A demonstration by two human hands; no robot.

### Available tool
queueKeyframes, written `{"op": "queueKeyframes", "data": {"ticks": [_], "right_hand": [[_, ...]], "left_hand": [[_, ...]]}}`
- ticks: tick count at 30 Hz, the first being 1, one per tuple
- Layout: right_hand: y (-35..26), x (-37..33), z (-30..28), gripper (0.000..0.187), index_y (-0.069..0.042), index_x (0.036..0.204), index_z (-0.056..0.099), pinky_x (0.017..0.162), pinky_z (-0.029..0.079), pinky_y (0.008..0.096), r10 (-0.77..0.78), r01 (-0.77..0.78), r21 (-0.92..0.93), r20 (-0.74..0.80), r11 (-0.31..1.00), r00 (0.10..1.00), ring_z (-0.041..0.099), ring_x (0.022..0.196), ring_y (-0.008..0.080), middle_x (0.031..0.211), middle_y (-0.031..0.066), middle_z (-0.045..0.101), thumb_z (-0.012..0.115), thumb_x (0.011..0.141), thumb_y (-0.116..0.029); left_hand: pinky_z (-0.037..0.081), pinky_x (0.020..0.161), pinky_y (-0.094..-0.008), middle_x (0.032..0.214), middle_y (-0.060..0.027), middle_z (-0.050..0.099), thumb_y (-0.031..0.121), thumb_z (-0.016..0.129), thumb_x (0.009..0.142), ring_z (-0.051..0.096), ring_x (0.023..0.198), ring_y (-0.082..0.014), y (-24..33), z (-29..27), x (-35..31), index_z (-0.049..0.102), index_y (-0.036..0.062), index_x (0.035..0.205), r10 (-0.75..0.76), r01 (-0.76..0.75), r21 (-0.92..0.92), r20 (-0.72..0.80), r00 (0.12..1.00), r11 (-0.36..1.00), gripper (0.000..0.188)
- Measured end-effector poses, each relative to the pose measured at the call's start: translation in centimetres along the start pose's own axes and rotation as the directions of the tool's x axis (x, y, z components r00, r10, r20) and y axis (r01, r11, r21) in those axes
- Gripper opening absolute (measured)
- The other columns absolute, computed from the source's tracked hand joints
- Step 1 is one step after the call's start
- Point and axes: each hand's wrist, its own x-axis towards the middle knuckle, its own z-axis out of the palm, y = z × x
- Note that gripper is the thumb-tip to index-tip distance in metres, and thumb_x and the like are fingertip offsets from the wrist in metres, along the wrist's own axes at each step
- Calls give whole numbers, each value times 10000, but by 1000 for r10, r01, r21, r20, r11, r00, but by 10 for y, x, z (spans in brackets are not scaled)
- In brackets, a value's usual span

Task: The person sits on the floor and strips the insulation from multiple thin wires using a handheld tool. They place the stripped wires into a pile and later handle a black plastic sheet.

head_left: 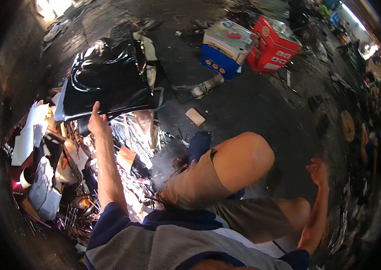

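Observation:
My left hand (97,122) grips the near edge of a stack of glossy black sheet material (109,81), at the upper left. One finger or the thumb lies on top of the sheet, and the other fingers are partly hidden beside its edge. Light glints off the folds of the black sheet. Off to the right, away from any object, my right hand (318,172) hangs over the dark floor beside my knee. Its fingers are loosely bent and a little apart, and I see nothing in them.
Scrap strips and paper pieces (129,157) pile up around my left forearm. A blue and white box (224,49) and a red box (273,45) stand at the far side. Nearer lie a bottle-like object (208,85) and a small tan piece (195,117). Debris lines the right.

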Motion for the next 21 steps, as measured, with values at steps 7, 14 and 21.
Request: {"op": "queueKeyframes", "data": {"ticks": [7,14,21], "right_hand": [[99,-128,80,421,-18,1213,595,814,522,354,382,-383,5,66,924,922,652,884,222,979,113,689,673,875,-257],[137,-179,133,460,-25,1218,594,804,527,351,502,-502,-18,73,865,862,652,877,223,994,109,685,617,902,-358],[125,-166,127,520,-31,1223,592,794,533,347,417,-416,-35,25,909,909,652,870,224,1009,104,682,560,929,-460]], "left_hand": [[484,795,-362,1029,-86,645,185,798,766,631,891,-236,3,12,8,610,62,1044,-86,99,-58,195,977,993,357],[502,908,-451,1080,-108,642,104,680,846,602,1035,-247,65,85,133,613,1,1112,185,-198,-20,455,871,980,293],[606,673,-481,1005,-284,611,-92,695,730,661,813,-358,231,334,72,465,-184,1106,328,-263,-203,697,638,943,450]]}}
